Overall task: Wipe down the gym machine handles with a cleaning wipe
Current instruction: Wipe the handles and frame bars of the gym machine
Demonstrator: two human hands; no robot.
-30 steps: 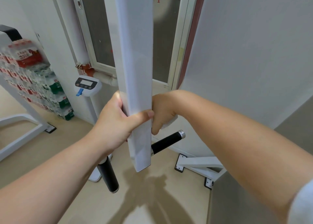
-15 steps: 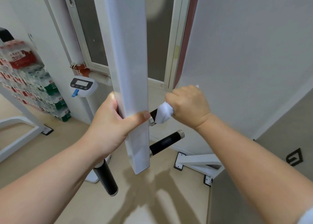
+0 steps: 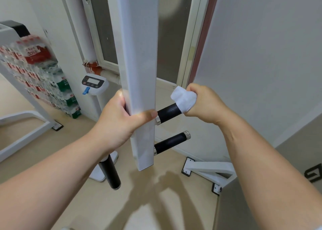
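A white square machine bar hangs down the middle of the view. My left hand grips it near its lower end. Three black handles stick out of the bar. My right hand holds a folded white wipe wrapped over the outer end of the upper right handle, whose inner black part and chrome collar show. Below it the lower right handle is bare. A lower left handle points down and toward me under my left wrist.
A white scale with a small display stands behind the bar. Stacked packs of bottled water lean at the left by a white machine frame. A white floor bracket lies at the right, near the wall.
My right hand has slid the wipe outward along the upper right handle, away from the bar, baring more black grip. My left hand stays on the bar.
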